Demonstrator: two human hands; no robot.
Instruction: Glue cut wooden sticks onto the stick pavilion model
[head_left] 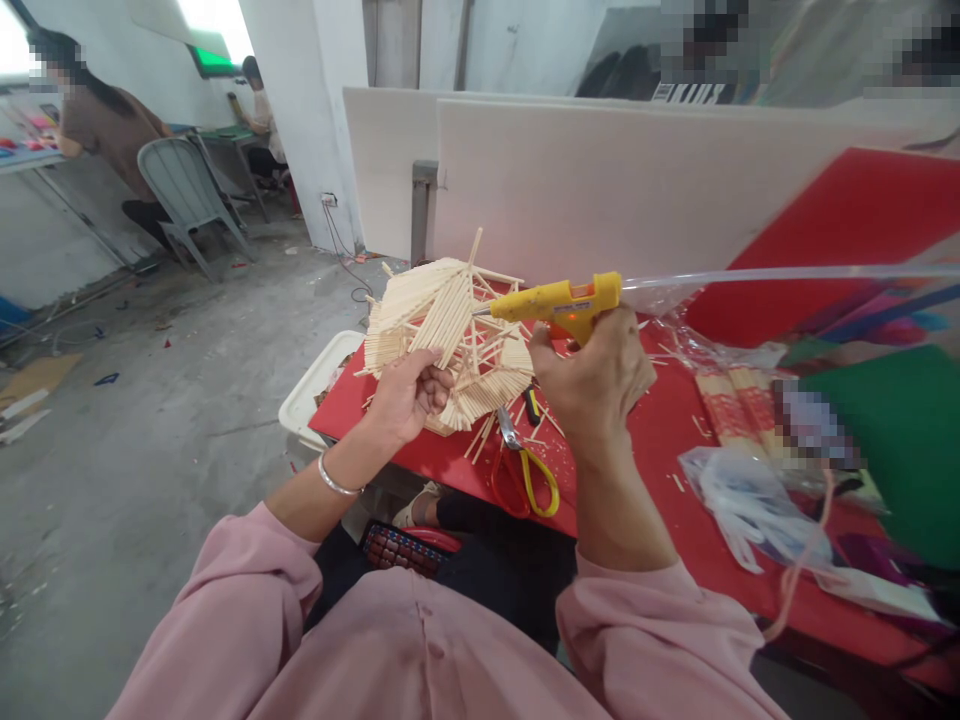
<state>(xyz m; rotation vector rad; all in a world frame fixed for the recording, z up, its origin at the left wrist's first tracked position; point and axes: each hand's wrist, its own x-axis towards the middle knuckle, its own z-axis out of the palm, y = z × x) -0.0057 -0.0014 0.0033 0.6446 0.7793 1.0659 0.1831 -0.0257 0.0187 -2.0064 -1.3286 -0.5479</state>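
Note:
A model built of thin pale wooden sticks (409, 300), with slatted, roof-like panels and an open lattice, rests on the red table. My left hand (409, 398) is closed, its thumb and curled fingers at the lower edge of a slatted panel; whether it pinches one single stick I cannot tell. My right hand (604, 375) grips a yellow hot glue gun (559, 300), a small orange light showing on its body. The gun's metal nozzle points left and meets or nearly meets the model's sticks. A long clear glue stick (750, 275) extends from the gun's back.
Scissors (525, 480) with red and yellow handles lie before the model, beside a black-and-yellow tool (532, 407) and loose sticks. Rightward on the red table (667, 540) are a plastic bag (750, 500) and stick bundles (735, 400). White boards (600, 190) stand behind. Two people sit far left.

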